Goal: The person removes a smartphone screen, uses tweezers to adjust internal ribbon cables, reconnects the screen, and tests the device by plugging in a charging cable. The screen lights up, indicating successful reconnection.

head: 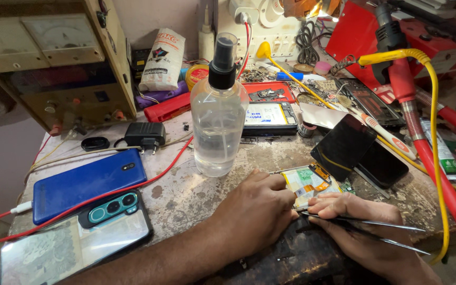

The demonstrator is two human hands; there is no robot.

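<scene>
**Two hands on an opened phone, tweezers in the right**

Hidden parts first: the opened phone [311,184] is mostly covered, its near end under both hands, so only the far part shows. The tweezers' [365,228] tips vanish under the left hand's knuckles; what they touch cannot be told. The right wrist is cut off by the bottom edge. The dark block beneath the hands is blurry and hard to read.

Landmark: the clear spray bottle [218,113], standing upright mid-bench.

The left hand [254,211] sits just in front of the bottle, palm down, fingers curled together and pressing on the phone's left edge; forearm runs down-left out of frame. The right hand [362,221] lies in front and right of the bottle, fingers folded flat on the phone's near right edge, clamped on the tweezers, which lie almost level, points toward the left hand.

The phone lies flat, front-right of the bottle, back cover off: a yellowish battery label, green and orange patches, a thin metal frame edge.

Left of the bottle: a blue phone [88,184], face down, and nearer, a phone with a teal camera bump [75,243], a red wire [149,177] across both. Behind the bottle, another open phone [269,117]. Right of it, a dark screen panel [344,145] leaning tilted.
</scene>
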